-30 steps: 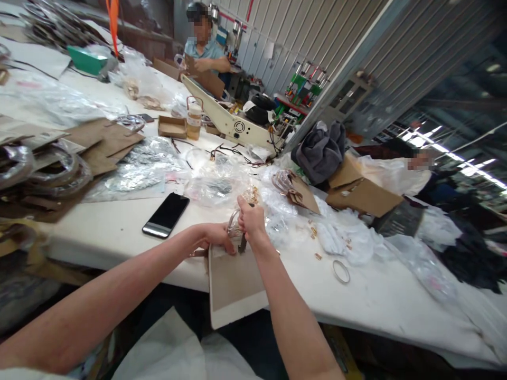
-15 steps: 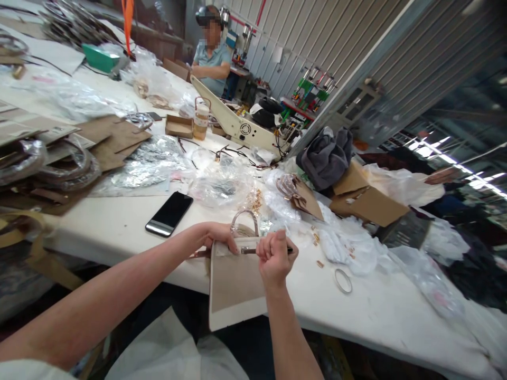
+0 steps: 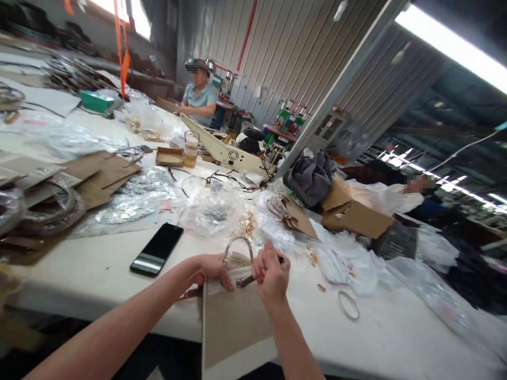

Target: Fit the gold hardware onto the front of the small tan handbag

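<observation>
A brown card panel with a white border point(image 3: 233, 324) lies over the near edge of the white table point(image 3: 99, 269). My left hand point(image 3: 212, 268) presses its upper left corner, fingers curled on the card. My right hand point(image 3: 271, 274) is a fist gripping a thin dark-handled tool point(image 3: 245, 281), whose metal tip rests on the panel's top edge. A clear plastic ring handle point(image 3: 236, 249) stands just behind the panel, between my hands.
A black phone point(image 3: 156, 249) lies left of my hands. A loose metal ring point(image 3: 348, 305) and small gold fittings point(image 3: 315, 258) lie to the right. Plastic bags, brown card pieces and boxes point(image 3: 356, 216) crowd the middle. Another person point(image 3: 198, 97) sits at the far end.
My right hand came down from above the ring handle to the panel's top edge, turning the tool flat. The view has tilted upward, so the hands sit lower in the frame.
</observation>
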`<state>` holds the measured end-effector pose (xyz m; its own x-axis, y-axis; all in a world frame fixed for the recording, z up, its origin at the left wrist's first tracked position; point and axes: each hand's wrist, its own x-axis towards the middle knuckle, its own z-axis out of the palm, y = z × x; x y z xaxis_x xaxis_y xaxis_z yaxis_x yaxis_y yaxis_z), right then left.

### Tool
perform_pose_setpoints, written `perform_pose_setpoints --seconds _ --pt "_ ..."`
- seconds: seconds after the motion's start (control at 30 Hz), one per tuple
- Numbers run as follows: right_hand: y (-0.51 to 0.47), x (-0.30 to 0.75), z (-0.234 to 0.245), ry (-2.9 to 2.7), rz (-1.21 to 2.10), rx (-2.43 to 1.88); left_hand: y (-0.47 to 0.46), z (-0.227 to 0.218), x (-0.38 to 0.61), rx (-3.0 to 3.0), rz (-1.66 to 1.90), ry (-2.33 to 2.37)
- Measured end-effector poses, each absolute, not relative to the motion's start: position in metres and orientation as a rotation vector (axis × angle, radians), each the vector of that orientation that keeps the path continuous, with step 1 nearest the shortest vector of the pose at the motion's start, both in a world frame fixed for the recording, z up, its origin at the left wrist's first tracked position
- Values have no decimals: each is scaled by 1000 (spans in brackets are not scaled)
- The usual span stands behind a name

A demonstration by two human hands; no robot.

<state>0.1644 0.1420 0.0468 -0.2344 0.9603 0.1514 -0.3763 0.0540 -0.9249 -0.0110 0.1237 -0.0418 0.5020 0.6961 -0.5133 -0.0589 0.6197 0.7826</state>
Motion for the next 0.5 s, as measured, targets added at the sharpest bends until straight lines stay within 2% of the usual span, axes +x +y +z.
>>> perform_pose_setpoints --seconds 0.17,0.5 --pt "159 142 63 -1188 1501 -851 124 -35 -7 761 520 957" --pt "147 140 37 -1349 1395 -863 121 -41 -8 748 644 925"
